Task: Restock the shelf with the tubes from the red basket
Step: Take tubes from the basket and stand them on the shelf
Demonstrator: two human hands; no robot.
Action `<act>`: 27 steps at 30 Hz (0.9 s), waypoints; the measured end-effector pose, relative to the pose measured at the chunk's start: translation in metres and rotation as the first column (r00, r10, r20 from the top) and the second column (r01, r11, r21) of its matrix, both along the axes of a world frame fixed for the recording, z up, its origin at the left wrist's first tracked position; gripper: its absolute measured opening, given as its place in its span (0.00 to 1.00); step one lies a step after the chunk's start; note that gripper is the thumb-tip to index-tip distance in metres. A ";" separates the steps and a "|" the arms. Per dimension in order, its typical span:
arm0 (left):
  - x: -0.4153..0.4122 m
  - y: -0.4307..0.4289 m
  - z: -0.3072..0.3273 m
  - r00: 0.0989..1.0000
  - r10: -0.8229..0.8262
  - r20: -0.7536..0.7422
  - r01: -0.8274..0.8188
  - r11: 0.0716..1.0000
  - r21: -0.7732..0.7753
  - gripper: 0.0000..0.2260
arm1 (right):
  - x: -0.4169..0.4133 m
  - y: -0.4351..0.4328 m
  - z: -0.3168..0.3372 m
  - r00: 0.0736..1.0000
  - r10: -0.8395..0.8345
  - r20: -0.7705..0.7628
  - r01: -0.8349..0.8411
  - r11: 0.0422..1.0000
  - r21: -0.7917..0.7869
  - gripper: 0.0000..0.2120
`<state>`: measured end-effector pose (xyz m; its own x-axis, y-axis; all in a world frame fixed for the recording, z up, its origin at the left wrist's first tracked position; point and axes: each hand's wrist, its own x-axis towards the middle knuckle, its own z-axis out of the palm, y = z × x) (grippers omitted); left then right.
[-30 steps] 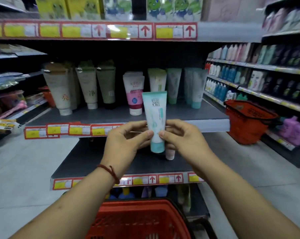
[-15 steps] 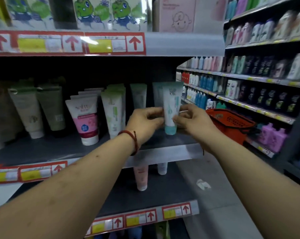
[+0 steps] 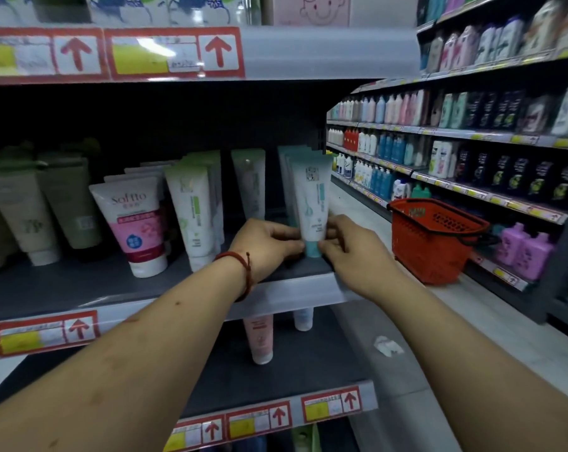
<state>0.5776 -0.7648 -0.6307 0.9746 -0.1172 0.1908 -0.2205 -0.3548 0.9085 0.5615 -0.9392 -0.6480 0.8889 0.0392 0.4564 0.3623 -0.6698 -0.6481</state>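
A white tube with a teal cap (image 3: 312, 203) stands cap-down at the right end of the grey middle shelf (image 3: 80, 288), in front of matching tubes. My left hand (image 3: 266, 244) pinches its lower part from the left. My right hand (image 3: 348, 252) pinches the cap end from the right. A red basket (image 3: 436, 239) sits on the floor in the aisle to the right. The basket in front of me is out of view.
Other tubes line the middle shelf: a pink and white one (image 3: 139, 230), a green and white one (image 3: 194, 213) and olive ones (image 3: 70, 203). Two tubes (image 3: 260, 337) stand on the shelf below. Bottle shelves (image 3: 472, 158) run along the right. A paper scrap (image 3: 387, 347) lies on the floor.
Both hands carried the tube from above the lower shelf up and to the right, onto the right end of the middle shelf. The view moved closer and the near basket left the frame.
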 end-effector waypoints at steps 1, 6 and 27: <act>0.000 0.000 0.001 1.000 0.004 0.004 -0.004 1.000 0.005 0.10 | 0.000 0.000 0.000 1.000 0.002 0.000 -0.002 1.000 0.000 0.12; -0.002 -0.003 0.001 1.000 0.019 0.011 -0.019 1.000 0.006 0.09 | -0.002 0.001 0.001 1.000 -0.012 -0.003 0.011 0.999 -0.047 0.12; -0.111 0.064 0.025 0.929 0.044 0.369 -0.208 0.884 0.419 0.12 | -0.088 0.033 0.034 0.990 -0.134 0.034 0.135 0.990 -0.027 0.16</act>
